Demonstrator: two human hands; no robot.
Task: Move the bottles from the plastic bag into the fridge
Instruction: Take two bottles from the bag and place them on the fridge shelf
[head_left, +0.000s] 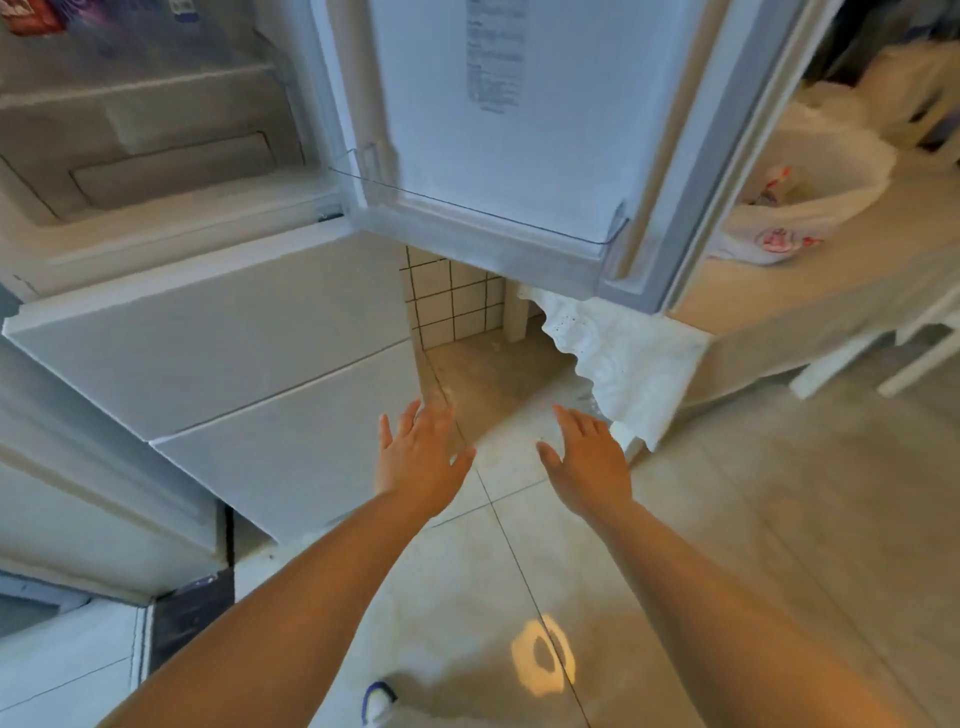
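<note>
- Both hands, left hand and right hand, are wide and hold nothing.
- The plastic bag is far up and right of the right hand, which is nearer.
- The fridge is open, up and left.

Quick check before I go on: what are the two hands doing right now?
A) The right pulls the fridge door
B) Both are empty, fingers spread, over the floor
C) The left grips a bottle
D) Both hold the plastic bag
B: the left hand and right hand are both held out with straight fingers over the floor tiles, holding nothing, below the open fridge door.
</note>
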